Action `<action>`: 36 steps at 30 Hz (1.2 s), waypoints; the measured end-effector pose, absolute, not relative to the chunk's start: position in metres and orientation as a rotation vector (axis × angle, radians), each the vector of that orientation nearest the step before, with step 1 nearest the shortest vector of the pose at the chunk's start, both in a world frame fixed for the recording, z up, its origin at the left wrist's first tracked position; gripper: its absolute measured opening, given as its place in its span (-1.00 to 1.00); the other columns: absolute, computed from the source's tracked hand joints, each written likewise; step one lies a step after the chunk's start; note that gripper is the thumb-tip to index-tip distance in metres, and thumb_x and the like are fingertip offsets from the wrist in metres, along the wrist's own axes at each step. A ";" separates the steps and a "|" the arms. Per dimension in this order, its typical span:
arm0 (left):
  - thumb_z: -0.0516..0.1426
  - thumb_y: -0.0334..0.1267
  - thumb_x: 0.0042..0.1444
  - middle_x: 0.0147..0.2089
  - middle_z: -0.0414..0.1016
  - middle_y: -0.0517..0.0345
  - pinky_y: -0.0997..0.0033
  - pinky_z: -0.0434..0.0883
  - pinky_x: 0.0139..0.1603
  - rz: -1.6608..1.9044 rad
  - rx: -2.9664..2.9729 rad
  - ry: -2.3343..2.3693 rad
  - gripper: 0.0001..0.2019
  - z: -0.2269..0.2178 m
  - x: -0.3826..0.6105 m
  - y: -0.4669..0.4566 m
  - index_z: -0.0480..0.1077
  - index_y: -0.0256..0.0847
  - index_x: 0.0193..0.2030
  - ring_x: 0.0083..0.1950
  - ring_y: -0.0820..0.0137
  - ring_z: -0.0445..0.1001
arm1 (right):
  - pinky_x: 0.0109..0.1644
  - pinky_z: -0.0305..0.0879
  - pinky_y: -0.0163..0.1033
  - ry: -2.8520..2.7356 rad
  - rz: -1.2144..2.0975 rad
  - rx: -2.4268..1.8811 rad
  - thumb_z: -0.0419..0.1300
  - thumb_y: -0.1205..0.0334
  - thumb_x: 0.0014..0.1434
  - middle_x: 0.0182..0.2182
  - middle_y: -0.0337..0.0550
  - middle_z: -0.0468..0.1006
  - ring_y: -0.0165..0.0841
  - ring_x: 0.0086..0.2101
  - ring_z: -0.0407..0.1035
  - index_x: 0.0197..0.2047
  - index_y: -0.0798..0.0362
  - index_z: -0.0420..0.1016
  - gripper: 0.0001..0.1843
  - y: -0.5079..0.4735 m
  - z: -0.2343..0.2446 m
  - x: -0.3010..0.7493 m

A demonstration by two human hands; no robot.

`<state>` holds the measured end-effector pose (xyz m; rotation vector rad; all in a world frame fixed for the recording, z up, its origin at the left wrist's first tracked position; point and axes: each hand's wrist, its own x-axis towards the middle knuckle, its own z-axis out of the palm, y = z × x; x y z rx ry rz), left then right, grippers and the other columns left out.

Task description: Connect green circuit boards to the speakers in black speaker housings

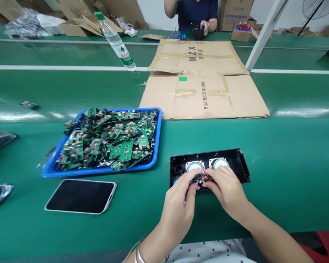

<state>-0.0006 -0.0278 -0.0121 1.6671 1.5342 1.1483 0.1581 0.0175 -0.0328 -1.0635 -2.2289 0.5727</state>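
Observation:
Both hands work over a black plastic speaker housing [238, 166] that lies open on the green table. Two round speakers [195, 166] with metal frames sit inside it, partly covered by my fingers. Between my fingertips is a small circuit board [199, 179] with a red wire at its right end. My left hand [179, 201] pinches the board from the left, thumb below and fingers above. My right hand [230, 188] is closed at the board's right end, by the wire. Fingers hide much of the board, and a bit of blue shows at the housing's left edge.
A blue tray [158, 146] heaped with circuit boards stands left of the housing. A phone [80, 196] lies before it. Flattened cardboard [186, 104] covers the middle back, near a water bottle [117, 45] and a white post [265, 36]. A co-worker [193, 14] is across the table.

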 end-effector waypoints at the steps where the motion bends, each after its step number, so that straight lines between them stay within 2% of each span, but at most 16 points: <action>1: -0.01 -0.54 0.20 -0.07 0.54 0.17 0.42 0.52 -0.08 1.150 1.662 1.541 -0.64 -0.012 0.000 -0.029 0.32 -0.07 0.04 -0.09 0.39 0.55 | -0.32 0.15 -0.21 -2.228 0.550 -1.054 0.00 0.21 0.35 -0.46 -0.18 0.44 -0.33 -0.42 0.23 -0.13 0.13 0.38 -0.80 0.017 -0.032 0.157; 4: -0.01 -0.53 0.20 -0.06 0.53 0.17 0.42 0.53 -0.09 1.149 1.647 1.549 -0.64 -0.015 0.000 -0.031 0.31 -0.06 0.06 -0.09 0.39 0.55 | -0.33 0.15 -0.20 -2.248 0.497 -1.044 -0.02 0.23 0.35 -0.47 -0.18 0.43 -0.34 -0.44 0.21 -0.16 0.15 0.37 -0.80 0.016 -0.031 0.155; 10: -0.02 -0.51 0.21 -0.06 0.53 0.22 0.55 0.55 -0.24 1.173 1.528 1.493 -0.64 -0.015 0.002 -0.027 0.34 -0.01 0.03 -0.23 0.49 0.57 | -0.35 0.21 -0.18 -2.231 0.447 -1.069 0.01 0.26 0.33 -0.49 -0.19 0.43 -0.32 -0.45 0.25 -0.19 0.13 0.40 -0.82 0.018 -0.032 0.154; 12: 0.00 -0.46 0.21 -0.06 0.53 0.23 0.55 0.56 -0.23 1.170 1.420 1.458 -0.67 -0.012 0.002 -0.024 0.35 0.00 0.03 -0.23 0.49 0.57 | -0.34 0.29 -0.21 -2.151 0.559 -1.080 0.06 0.21 0.32 -0.44 -0.19 0.45 -0.34 -0.42 0.31 -0.10 0.11 0.40 -0.82 0.019 -0.031 0.156; 15: 0.06 -0.37 0.20 -0.03 0.51 0.18 0.49 0.60 -0.25 1.113 1.214 1.416 -0.67 -0.004 -0.003 -0.021 0.30 -0.02 0.09 -0.22 0.44 0.59 | -0.30 0.40 -0.26 -1.994 0.678 -1.109 0.17 0.11 0.25 -0.25 -0.13 0.45 -0.39 -0.39 0.36 0.04 0.07 0.34 -0.66 0.020 -0.027 0.161; 17: 0.09 -0.33 0.18 -0.01 0.51 0.15 0.43 0.61 -0.25 1.060 1.123 1.395 -0.62 0.002 -0.008 -0.020 0.25 -0.03 0.14 -0.22 0.41 0.59 | -0.24 0.43 -0.25 -1.945 0.598 -1.121 0.19 0.11 0.23 -0.16 -0.07 0.40 -0.37 -0.31 0.39 0.06 0.06 0.33 -0.63 0.022 -0.023 0.165; 19: 0.12 -0.30 0.14 -0.05 0.53 0.15 0.38 0.61 -0.25 1.011 1.072 1.396 -0.62 0.007 -0.015 -0.018 0.26 -0.07 0.12 -0.25 0.39 0.59 | -0.15 0.43 -0.20 -1.946 0.441 -1.125 0.15 0.16 0.25 -0.12 -0.03 0.39 -0.30 -0.18 0.38 0.02 0.04 0.35 -0.71 0.026 -0.020 0.170; 22: 0.22 -0.21 0.02 -0.34 0.57 0.18 0.42 0.59 -0.39 0.929 1.030 1.452 -0.72 0.011 -0.024 -0.015 0.35 -0.18 -0.12 -0.39 0.35 0.59 | 0.13 0.27 0.07 -2.092 0.221 -1.106 0.11 0.11 0.27 0.02 0.06 0.36 -0.14 0.06 0.27 0.02 0.06 0.34 -0.69 0.034 -0.019 0.180; 25: 0.22 -0.10 0.01 -0.57 0.50 0.23 0.49 0.48 -0.57 0.869 1.028 1.537 -0.76 0.010 -0.029 -0.012 0.30 -0.20 -0.38 -0.51 0.32 0.57 | 0.25 -0.11 0.40 -2.402 0.180 -1.091 0.13 -0.17 0.17 0.27 0.22 0.06 0.08 0.26 -0.06 0.19 0.13 0.21 -0.32 0.042 -0.019 0.189; 27: 0.14 -0.04 0.07 -0.61 0.47 0.22 0.53 0.42 -0.63 0.829 1.055 1.570 -0.71 0.010 -0.030 -0.011 0.25 -0.19 -0.49 -0.56 0.36 0.54 | 0.22 -0.19 0.48 -2.598 0.229 -1.099 0.19 -0.30 0.03 0.32 0.22 -0.08 0.13 0.29 -0.19 0.27 0.12 0.09 -0.08 0.045 -0.018 0.190; 28: 0.11 -0.02 0.10 -0.62 0.45 0.22 0.54 0.39 -0.64 0.805 1.075 1.576 -0.68 0.010 -0.029 -0.011 0.23 -0.19 -0.52 -0.60 0.39 0.52 | 0.22 -0.20 0.48 -2.663 0.239 -1.106 0.24 -0.30 -0.03 0.32 0.20 -0.07 0.13 0.28 -0.18 0.29 0.09 0.07 -0.02 0.045 -0.018 0.190; 30: 0.08 -0.02 0.12 -0.62 0.43 0.24 0.55 0.36 -0.66 0.765 1.110 1.564 -0.68 0.010 -0.027 -0.013 0.24 -0.19 -0.51 -0.63 0.42 0.48 | 0.23 -0.20 0.47 -2.711 0.212 -1.128 0.36 -0.19 -0.11 0.29 0.13 0.05 0.09 0.26 -0.08 0.27 0.02 0.11 -0.03 0.044 -0.018 0.187; 33: 0.05 -0.07 0.17 -0.56 0.46 0.24 0.52 0.38 -0.59 0.773 1.160 1.519 -0.76 0.014 -0.027 -0.018 0.35 -0.20 -0.31 -0.56 0.40 0.51 | 0.23 -0.16 0.43 -2.671 0.165 -1.174 0.41 -0.01 -0.14 0.21 0.04 0.20 0.06 0.19 0.07 0.17 -0.03 0.23 -0.18 0.040 -0.026 0.190; 36: -0.01 -0.08 0.23 -0.45 0.51 0.18 0.48 0.43 -0.45 0.872 1.232 1.526 -0.74 0.018 -0.036 -0.025 0.38 -0.19 -0.16 -0.42 0.39 0.55 | 0.15 -0.07 0.44 -2.579 0.099 -1.243 0.34 -0.10 -0.11 0.13 0.07 0.29 0.09 0.09 0.18 0.14 -0.02 0.24 -0.23 0.041 -0.039 0.218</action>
